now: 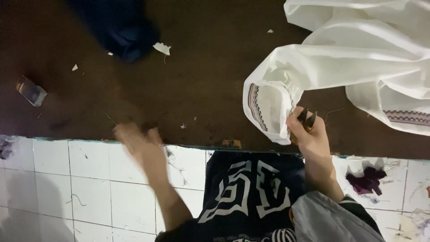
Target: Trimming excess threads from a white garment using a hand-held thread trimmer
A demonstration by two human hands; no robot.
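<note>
White garment is spread over the far right corner of the dark brown worktop; one trimmed opening with a patterned band is gathered at the near edge. It is pinched there by the right hand, closed around small thread snips. Work is judged mid-course: loose thread remains beside the snips. Left hand is blurred at the near edge, apparently empty; its spread cannot be told. Small flat grey packet lies near the left edge. No labels noted.
</note>
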